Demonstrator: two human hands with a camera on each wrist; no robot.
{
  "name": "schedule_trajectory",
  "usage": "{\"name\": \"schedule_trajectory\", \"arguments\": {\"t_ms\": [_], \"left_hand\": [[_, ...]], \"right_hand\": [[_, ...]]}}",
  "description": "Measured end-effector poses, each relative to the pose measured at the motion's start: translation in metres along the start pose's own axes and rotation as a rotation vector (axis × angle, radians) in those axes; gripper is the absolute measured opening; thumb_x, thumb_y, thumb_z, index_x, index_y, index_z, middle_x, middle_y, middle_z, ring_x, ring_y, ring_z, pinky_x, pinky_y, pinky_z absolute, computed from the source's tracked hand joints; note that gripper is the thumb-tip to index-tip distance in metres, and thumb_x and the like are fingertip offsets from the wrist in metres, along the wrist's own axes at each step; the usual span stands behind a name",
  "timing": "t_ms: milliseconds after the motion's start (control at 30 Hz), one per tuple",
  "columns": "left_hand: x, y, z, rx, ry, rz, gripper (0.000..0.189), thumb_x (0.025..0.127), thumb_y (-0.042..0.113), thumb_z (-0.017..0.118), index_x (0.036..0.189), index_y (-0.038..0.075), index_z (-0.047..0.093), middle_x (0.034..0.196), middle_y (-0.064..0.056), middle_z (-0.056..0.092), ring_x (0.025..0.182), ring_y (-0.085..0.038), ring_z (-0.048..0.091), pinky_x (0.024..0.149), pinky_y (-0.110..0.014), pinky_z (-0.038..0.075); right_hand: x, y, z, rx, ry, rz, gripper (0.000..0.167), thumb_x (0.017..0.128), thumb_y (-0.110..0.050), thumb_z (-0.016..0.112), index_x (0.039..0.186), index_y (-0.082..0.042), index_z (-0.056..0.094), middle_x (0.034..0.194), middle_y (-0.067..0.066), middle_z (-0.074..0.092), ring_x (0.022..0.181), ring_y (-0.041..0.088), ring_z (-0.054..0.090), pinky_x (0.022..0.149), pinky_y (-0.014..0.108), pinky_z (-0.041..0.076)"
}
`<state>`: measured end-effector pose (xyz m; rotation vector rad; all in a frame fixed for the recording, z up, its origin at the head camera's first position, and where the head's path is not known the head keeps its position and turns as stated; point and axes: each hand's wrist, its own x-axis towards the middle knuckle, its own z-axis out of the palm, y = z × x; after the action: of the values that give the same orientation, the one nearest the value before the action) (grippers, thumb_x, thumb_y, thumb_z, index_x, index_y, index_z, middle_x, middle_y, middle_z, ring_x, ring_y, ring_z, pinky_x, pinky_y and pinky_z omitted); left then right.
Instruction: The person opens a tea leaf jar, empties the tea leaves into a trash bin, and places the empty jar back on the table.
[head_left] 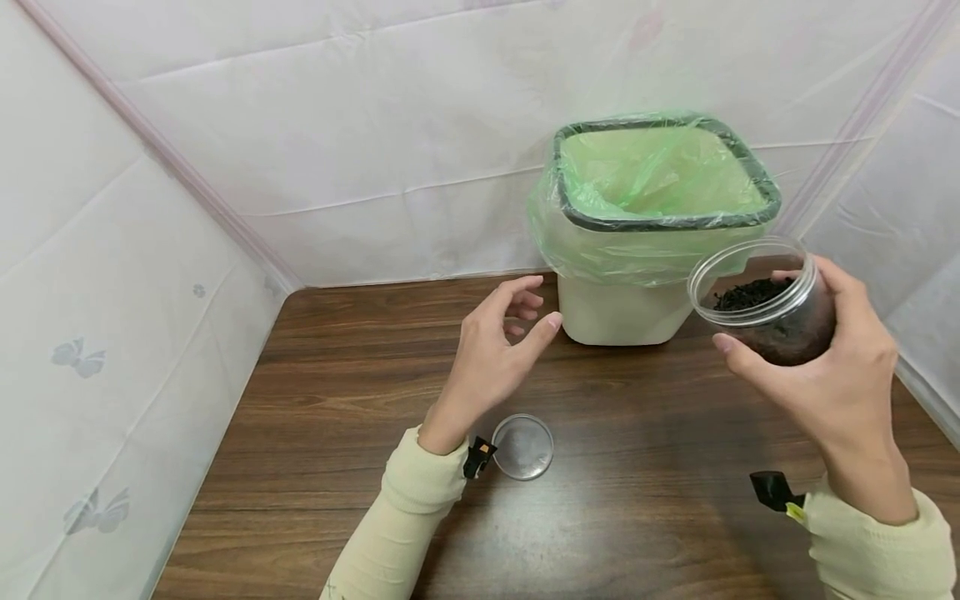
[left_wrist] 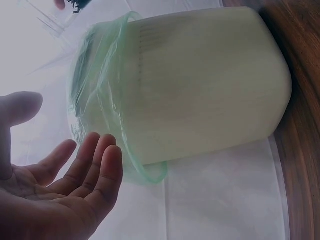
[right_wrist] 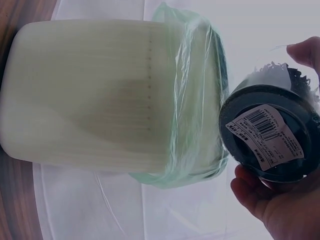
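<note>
My right hand (head_left: 847,367) grips a clear round jar (head_left: 795,325), tilted with its open mouth toward the left. Dark, shredded, dry bits that look like loose tea leaves (head_left: 750,296) lie inside it. A barcode label (right_wrist: 265,136) shows on the jar's base in the right wrist view. Just beyond the jar stands a cream bin (head_left: 622,312) lined with a thin green bag (head_left: 600,250), held under a dark rim. In front of the bin my left hand (head_left: 495,342) hovers over the table, fingers relaxed and holding nothing. A clear round lid (head_left: 523,447) lies by the left wrist.
The brown wood-grain table (head_left: 300,467) meets pale patterned sheets (head_left: 375,150) at the back and both sides. The bin stands at the back edge, right of the middle. Each wrist wears a small black mount (head_left: 478,457).
</note>
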<state>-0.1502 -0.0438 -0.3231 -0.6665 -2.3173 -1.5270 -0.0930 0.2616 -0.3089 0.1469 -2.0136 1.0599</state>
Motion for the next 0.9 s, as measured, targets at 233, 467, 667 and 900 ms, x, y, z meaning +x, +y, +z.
{"name": "schedule_trajectory", "arguments": {"t_ms": [233,467,667,900], "left_hand": [[0.005,0.0,0.0,-0.038,0.004,-0.013,0.042,0.094,0.032,0.07,0.131,0.012,0.062,0.108,0.0,0.066,0.096,-0.013,0.064,0.081,-0.04,0.057],[0.008,-0.001,-0.001,-0.041,0.016,-0.032,0.041,0.094,0.029,0.07,0.131,0.011,0.062,0.106,0.0,0.067,0.092,-0.01,0.064,0.077,-0.03,0.056],[0.011,0.0,-0.002,-0.056,0.019,-0.034,0.041,0.095,0.029,0.07,0.131,0.011,0.063,0.105,-0.001,0.067,0.09,-0.011,0.064,0.076,-0.028,0.056],[0.015,0.0,-0.004,-0.067,0.021,-0.05,0.042,0.095,0.031,0.069,0.131,0.012,0.063,0.106,0.0,0.067,0.093,-0.011,0.064,0.077,-0.031,0.056]], "right_hand": [[0.003,-0.003,-0.001,0.013,0.009,0.018,0.089,0.052,-0.009,0.09,0.136,-0.008,0.061,0.119,-0.011,0.064,0.104,0.002,0.058,0.088,0.014,0.039],[0.006,-0.014,-0.001,0.061,-0.002,0.014,0.087,0.056,-0.003,0.086,0.138,-0.007,0.057,0.117,-0.01,0.066,0.101,0.001,0.058,0.088,0.014,0.039],[0.008,-0.013,-0.002,0.06,-0.012,0.035,0.091,0.056,-0.002,0.085,0.14,-0.012,0.052,0.117,-0.013,0.065,0.101,0.001,0.057,0.087,0.013,0.038],[0.01,-0.006,-0.004,0.096,-0.021,0.043,0.094,0.056,0.002,0.085,0.141,-0.01,0.047,0.118,-0.008,0.066,0.105,0.006,0.058,0.089,0.015,0.039]]}}
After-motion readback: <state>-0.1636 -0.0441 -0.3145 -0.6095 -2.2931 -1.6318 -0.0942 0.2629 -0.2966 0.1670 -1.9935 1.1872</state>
